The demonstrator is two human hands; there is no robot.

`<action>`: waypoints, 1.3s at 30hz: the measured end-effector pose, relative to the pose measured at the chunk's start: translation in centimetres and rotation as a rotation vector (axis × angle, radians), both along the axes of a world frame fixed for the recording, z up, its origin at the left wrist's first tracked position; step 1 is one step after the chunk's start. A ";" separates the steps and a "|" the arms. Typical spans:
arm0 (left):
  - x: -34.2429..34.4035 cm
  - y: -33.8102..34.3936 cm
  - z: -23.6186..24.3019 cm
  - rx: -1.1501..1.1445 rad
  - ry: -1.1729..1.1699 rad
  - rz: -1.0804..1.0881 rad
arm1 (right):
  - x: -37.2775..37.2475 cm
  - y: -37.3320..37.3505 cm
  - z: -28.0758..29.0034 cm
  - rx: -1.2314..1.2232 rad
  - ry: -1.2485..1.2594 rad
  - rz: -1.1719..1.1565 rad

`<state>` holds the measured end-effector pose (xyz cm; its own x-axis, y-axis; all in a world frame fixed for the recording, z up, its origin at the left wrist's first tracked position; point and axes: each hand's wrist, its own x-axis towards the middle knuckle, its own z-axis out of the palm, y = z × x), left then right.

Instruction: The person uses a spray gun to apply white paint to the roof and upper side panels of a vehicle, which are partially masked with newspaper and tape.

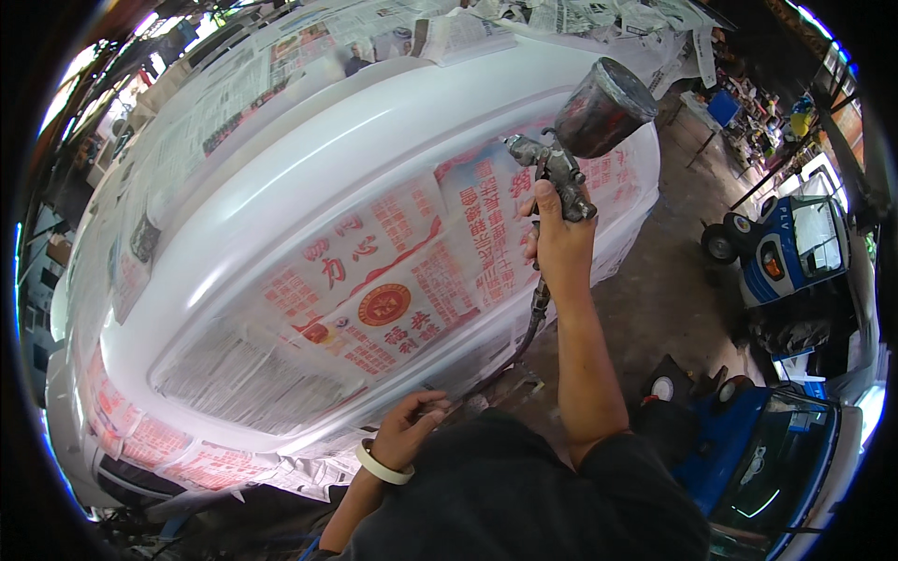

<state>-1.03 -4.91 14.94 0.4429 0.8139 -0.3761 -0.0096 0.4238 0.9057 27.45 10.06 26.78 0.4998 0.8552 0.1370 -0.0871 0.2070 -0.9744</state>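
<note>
Head view: the right hand (559, 245) is wrapped closed around the grip of a spray gun (561, 154), raised over the right part of a white car body panel (309, 178) masked with red-printed paper (383, 290) and newspaper (234, 93). The gun's long axis runs from its handle up and left to the nozzle, which points left toward the panel; its dark cup (601, 105) tilts up to the right. The left hand (409, 432), wearing a pale bracelet, is loosely curled on the air hose (524, 341) near the panel's lower edge. Judged risk: a slack hose could drag across wet paint, or lingering could cause runs.
</note>
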 end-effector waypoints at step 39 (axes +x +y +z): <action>-0.9 1.4 4.2 0.357 0.268 -0.371 | 16.7 5.7 0.4 -0.126 -0.441 -0.318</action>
<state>-1.88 -3.53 19.14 0.6499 0.7193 -0.2456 0.3311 0.0230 0.9433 44.18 15.73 27.22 0.6544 0.6949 0.2982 0.3822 0.0363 -0.9234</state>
